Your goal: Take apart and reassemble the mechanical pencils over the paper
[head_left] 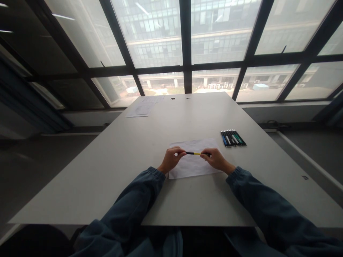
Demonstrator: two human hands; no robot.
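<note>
A slim pen [193,153], dark with a yellow section, is stretched level between my two hands. Its left end is pinched by my left hand [171,158], thumb against fingertips. My right hand [214,159] grips the other end, which is partly hidden by the fingers. Beneath both hands lies a white sheet of paper [193,169]. Just beyond my right hand, several pens [232,138] rest side by side in a row, mostly black with blue, white and green parts.
The long white table [107,185] reaches toward the windows. Printed sheets [140,109] lie at its far left. Near the right edge is a small dark mark [304,177], and a round dark hole [173,98] shows at the far end.
</note>
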